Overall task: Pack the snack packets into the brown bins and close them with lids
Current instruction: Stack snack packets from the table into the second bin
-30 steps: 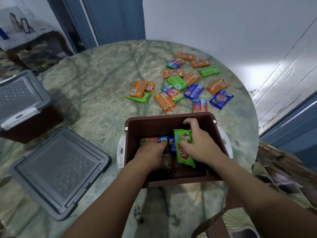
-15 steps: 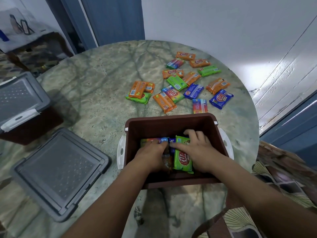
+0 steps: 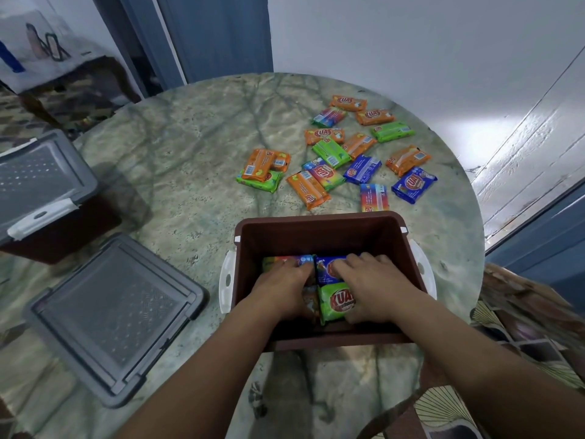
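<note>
An open brown bin (image 3: pixel 316 228) with white side latches stands on the table in front of me. Both my hands are inside it. My left hand (image 3: pixel 281 288) presses down on a multicoloured packet (image 3: pixel 277 260) and an orange one beneath it. My right hand (image 3: pixel 372 286) lies flat over a blue packet (image 3: pixel 326 270) and the right edge of a green packet (image 3: pixel 335 304), which lies flat on the pile. Several loose snack packets (image 3: pixel 362 167), orange, green, blue and multicoloured, are scattered on the table beyond the bin.
A loose grey lid (image 3: pixel 110 315) lies on the table to the left of the bin. A second brown bin (image 3: pixel 60 229) with its grey lid latched on stands at the far left. The round marble table (image 3: pixel 190 160) ends near a white wall at the right.
My right hand has laid the green packet down flat into the bin and spread its fingers over the packets. My left hand has stayed on the packets at the left.
</note>
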Tool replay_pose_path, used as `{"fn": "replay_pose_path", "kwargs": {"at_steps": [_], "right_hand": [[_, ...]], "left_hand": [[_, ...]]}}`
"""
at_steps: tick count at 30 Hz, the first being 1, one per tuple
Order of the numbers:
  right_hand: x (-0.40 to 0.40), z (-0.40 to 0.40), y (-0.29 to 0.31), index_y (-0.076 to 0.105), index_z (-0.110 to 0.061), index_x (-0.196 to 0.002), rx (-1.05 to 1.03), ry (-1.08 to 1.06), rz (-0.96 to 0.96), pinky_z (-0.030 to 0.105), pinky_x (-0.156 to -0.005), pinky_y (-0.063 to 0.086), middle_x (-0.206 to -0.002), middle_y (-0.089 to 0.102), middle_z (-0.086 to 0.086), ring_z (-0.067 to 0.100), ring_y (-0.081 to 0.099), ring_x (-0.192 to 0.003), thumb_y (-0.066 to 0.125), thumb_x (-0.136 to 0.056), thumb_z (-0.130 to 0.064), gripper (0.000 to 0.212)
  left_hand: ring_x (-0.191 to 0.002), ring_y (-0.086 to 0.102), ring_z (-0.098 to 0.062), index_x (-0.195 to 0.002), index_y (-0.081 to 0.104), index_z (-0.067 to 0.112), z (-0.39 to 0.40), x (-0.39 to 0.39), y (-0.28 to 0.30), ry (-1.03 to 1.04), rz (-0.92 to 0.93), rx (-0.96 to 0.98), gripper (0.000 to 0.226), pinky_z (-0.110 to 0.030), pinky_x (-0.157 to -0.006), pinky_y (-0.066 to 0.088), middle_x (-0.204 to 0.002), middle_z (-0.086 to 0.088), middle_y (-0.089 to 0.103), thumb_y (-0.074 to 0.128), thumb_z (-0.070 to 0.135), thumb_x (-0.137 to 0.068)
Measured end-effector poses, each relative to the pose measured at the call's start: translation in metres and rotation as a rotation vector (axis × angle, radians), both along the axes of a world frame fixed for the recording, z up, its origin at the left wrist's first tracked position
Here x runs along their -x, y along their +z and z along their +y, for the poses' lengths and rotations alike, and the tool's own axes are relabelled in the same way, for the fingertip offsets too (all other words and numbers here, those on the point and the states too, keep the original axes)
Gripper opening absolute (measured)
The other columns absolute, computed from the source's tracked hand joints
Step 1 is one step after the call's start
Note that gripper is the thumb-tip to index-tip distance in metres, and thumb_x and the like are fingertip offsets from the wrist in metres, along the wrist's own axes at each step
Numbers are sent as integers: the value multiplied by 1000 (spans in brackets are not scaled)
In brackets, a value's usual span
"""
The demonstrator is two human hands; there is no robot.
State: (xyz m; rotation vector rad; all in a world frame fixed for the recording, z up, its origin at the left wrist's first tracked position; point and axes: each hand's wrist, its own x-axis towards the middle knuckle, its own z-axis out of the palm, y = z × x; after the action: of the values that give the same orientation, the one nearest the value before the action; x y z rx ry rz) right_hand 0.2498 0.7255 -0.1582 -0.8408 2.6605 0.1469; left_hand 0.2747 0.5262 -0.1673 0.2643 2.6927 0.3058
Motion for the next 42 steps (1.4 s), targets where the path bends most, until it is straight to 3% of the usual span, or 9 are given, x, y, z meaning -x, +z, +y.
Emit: {"fn": "replay_pose_path", "kwargs": {"at_steps": [12,16,18,21,24,27,29,32,42], "right_hand": [[1,0,-3,40,-29,-126,81,-24,-55,41,-93,40,-132,51,-3,22,48,-120,79,-71,-52,71],[2,-1,4,42,-32,-118,138,-42,-72,39,-88,41,-121,50,-8,18,48,-111,75,-67,-72,73],[4,-3,13,44,-35,-112,271,-78,-28,37,-84,44,-112,49,-11,14,48,-104,68,-71,-77,64],[16,-5,26,52,-30,-114,441,-60,242,36,-82,48,-108,51,-7,17,51,-102,70,-86,-53,40],[38,-7,36,56,-24,-125,478,-102,439,40,-87,47,-116,52,1,24,48,-107,77,-83,-40,49],[63,-9,42,51,-27,-135,320,-59,321,40,-93,46,-125,55,1,24,52,-116,75,-84,-49,60],[72,-11,40,52,-31,-126,259,-3,253,37,-86,50,-118,64,-5,19,61,-110,69,-90,-50,44],[77,-11,35,51,-34,-111,295,12,272,37,-78,51,-107,65,-11,16,63,-100,66,-92,-48,27],[126,-37,35,49,-30,-114,295,45,285,42,-85,48,-107,64,-6,21,61,-101,64,-96,-49,30]], "left_hand": [[-118,51,-28,-122,51,27,0,0,2,-11,12,-7,78,-39,-88,48,-129,-3,52,91,52,-60],[-107,56,-22,-117,54,27,-4,-3,11,7,24,-84,71,-35,-84,52,-121,1,55,91,51,-61],[-101,57,-19,-115,53,30,-7,-4,23,35,117,-152,61,-35,-78,51,-113,4,55,86,52,-68],[-110,50,-20,-132,47,31,-13,4,43,73,442,-132,62,-37,-84,48,-118,4,52,79,43,-80],[-119,42,-26,-143,37,28,-23,24,50,110,640,26,78,-41,-96,45,-129,-4,47,80,39,-79],[-126,42,-28,-137,41,28,-36,45,48,138,451,102,67,-44,-100,41,-133,-3,46,75,50,-84],[-117,51,-27,-124,47,26,-41,53,46,96,361,140,44,-44,-92,44,-125,-2,55,67,49,-91],[-107,57,-26,-112,48,26,-44,56,41,73,411,131,27,-42,-83,43,-115,1,61,61,44,-97],[-111,57,-25,-119,50,25,-65,95,42,94,469,178,30,-40,-87,43,-122,1,62,60,43,-97]]}}
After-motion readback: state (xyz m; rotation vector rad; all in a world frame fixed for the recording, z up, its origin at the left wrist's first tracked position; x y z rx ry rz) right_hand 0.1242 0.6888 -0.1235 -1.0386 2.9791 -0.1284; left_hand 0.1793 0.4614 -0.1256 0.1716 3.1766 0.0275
